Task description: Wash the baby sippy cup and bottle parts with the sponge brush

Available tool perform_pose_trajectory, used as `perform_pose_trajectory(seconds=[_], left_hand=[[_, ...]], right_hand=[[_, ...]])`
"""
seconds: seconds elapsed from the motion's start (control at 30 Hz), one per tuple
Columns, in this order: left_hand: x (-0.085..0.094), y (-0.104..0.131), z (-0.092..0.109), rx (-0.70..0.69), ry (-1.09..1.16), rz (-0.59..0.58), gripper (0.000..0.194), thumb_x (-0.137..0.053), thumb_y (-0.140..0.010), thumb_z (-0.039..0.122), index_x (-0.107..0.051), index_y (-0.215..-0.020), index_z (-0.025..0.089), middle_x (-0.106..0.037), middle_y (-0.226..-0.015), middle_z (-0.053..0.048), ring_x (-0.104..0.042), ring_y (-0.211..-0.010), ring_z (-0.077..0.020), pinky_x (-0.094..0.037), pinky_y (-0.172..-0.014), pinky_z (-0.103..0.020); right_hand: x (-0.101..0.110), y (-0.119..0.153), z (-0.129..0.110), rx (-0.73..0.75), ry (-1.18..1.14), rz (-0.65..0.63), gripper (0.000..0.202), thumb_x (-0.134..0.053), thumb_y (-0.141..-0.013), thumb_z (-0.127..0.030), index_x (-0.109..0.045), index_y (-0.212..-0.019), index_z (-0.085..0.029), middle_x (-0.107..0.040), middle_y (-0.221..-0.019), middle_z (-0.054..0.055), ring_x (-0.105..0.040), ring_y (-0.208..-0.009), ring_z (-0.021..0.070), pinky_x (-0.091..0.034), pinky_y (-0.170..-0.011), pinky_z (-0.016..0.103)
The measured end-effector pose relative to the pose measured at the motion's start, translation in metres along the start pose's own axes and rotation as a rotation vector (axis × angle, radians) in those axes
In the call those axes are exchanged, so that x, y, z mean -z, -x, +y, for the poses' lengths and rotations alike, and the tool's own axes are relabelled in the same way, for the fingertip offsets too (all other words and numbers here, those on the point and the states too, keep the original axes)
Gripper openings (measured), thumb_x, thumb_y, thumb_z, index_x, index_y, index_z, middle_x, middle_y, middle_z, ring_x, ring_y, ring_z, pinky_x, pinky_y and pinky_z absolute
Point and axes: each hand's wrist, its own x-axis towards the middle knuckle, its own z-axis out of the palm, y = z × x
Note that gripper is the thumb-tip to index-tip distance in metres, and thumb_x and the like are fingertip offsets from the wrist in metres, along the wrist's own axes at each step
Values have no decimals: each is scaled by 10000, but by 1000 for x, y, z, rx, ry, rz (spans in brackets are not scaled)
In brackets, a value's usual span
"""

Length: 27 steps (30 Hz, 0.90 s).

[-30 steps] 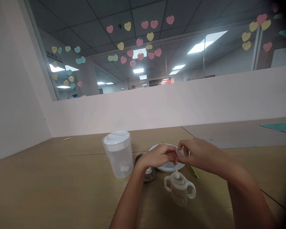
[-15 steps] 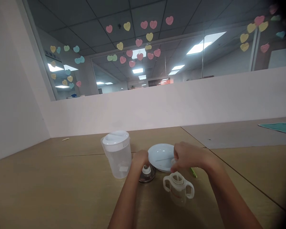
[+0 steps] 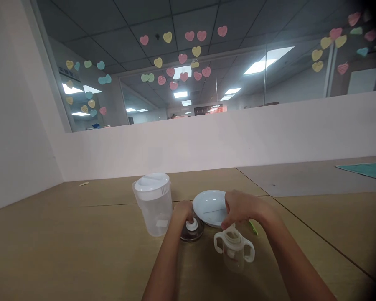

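A clear sippy cup [image 3: 233, 255] with two white side handles stands upright on the table, its top uncapped. Just above its mouth is my right hand [image 3: 242, 209], thumb and fingers pinched around a small translucent straw piece [image 3: 231, 227] that reaches down into the cup; the fingers partly hide it. My left hand [image 3: 183, 211] is curled at a white ring-shaped cap [image 3: 192, 225], fingertips on its far edge. That cap lies on a dark, shiny round metal lid or dish [image 3: 191, 238]. A white plate [image 3: 209, 205] sits behind, between the hands, partly covered by my right hand.
Left of my left hand stands a translucent pitcher [image 3: 158, 211] with a white lid. A thin green item [image 3: 253, 227] lies behind the cup. A teal cloth [image 3: 368, 169] is at the far right, a small flat scrap [image 3: 84, 184] at the far left. A wall [image 3: 150, 150] closes off the back.
My right hand has moved slightly down and left, lowering the straw piece further into the cup. My left hand has shifted slightly, uncovering more of the white cap.
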Motion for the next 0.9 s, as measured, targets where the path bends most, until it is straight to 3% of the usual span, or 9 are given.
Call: perform_pose_trajectory(seconds=[0.17,0.3,0.37,0.43,0.53,0.7,0.9], left_hand=[[22,24,-2,-25,9,118,221,-717,-588,133,-712,-808,151,-712,-902,-124,-661,-831,-264,-489,-672,-293],[40,59,13,-137,45,323,194,-525,-802,196,-664,-937,190,-682,-985,-79,-628,-900,-207,-451,-745,-282],[45,75,26,-336,133,500,171,-486,-845,239,-641,-894,187,-676,-904,-57,-617,-846,-192,-441,-720,-275],[47,86,39,-496,187,632,188,-435,-888,269,-603,-906,187,-652,-918,-49,-596,-842,-180,-434,-716,-270],[48,91,50,-517,214,764,201,-370,-922,252,-556,-922,175,-630,-919,-59,-579,-820,-182,-424,-689,-275],[51,84,45,-572,453,811,177,-403,-919,275,-555,-887,191,-651,-852,-16,-596,-766,-156,-420,-674,-247],[58,83,28,-703,833,805,238,-410,-916,335,-591,-913,180,-667,-814,-11,-630,-722,-133,-468,-667,-226]], right_hand=[[4,1,2,-3,34,119,497,-761,-452,-469,-669,-817,-144,-672,-757,74,-610,-659,214,-382,-493,270],[0,-7,4,135,-110,174,747,-756,-475,-498,-596,-1128,-174,-669,-966,81,-614,-842,230,-439,-640,285],[-4,-12,2,260,-186,219,669,-743,-523,-466,-582,-1123,-215,-666,-990,54,-606,-869,215,-437,-672,278],[-8,-18,0,350,-242,297,457,-706,-592,-414,-602,-997,-229,-673,-936,28,-602,-834,194,-425,-653,264],[-11,-27,-3,379,-313,450,189,-622,-662,-309,-571,-811,-205,-658,-794,12,-583,-723,166,-402,-597,246],[-6,-28,-6,462,-473,527,102,-536,-661,-192,-549,-762,-193,-615,-709,-25,-549,-619,120,-395,-556,219],[-1,-17,-20,606,-568,666,333,-515,-703,-182,-609,-1021,-213,-661,-860,-9,-582,-754,134,-440,-677,237]])
